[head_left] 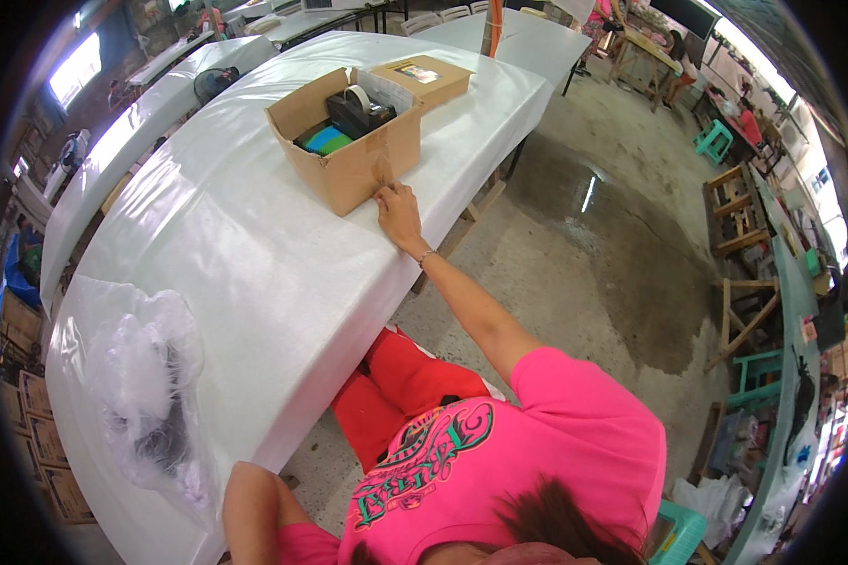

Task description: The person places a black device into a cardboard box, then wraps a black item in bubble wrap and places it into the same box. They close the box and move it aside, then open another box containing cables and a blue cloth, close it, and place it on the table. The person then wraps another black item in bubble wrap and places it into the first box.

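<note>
An open cardboard box [372, 169] stands on the white-covered table. Inside it are a black tape dispenser [358, 111] with a roll of tape and a flat blue-and-green item [327, 140]. My right arm reaches far across, and my right hand [399, 215] has its fingers bent and closed at the box's low near corner; the fingertips are partly hidden. Of my left arm only the bent elbow part shows at the table's near edge. My left hand is out of sight.
Behind the open box lies a closed, flatter cardboard box [433, 83]. A heap of clear plastic bags [146, 405] rests on the table's left part. A wet patch [622, 254] darkens the concrete floor on the right. Green stools [714, 141] and other people are farther off.
</note>
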A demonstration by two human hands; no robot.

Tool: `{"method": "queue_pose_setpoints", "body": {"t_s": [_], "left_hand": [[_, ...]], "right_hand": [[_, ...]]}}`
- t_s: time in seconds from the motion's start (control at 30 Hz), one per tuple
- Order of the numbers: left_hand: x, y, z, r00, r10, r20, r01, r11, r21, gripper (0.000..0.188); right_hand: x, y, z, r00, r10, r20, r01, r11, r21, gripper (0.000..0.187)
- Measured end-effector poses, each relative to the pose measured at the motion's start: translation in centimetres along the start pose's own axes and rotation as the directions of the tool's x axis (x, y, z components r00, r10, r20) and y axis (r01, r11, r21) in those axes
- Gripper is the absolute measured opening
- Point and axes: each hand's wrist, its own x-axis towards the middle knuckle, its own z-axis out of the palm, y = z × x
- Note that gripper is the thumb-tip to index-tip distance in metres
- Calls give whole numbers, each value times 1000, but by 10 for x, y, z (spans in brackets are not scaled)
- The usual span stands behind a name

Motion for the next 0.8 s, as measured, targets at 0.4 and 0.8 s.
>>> {"method": "queue_pose_setpoints", "body": {"t_s": [0.4,0.8], "left_hand": [[-10,30,-43,970,52,-237,9,969,249,36],[-294,102,-227,515,-500,-696,176,-733,657,101]], "right_hand": [[-1,0,-1,1000,-4,4,4,1000,11,11],[-1,-1,1,1000,-28,-3,28,999,25,10]]}}
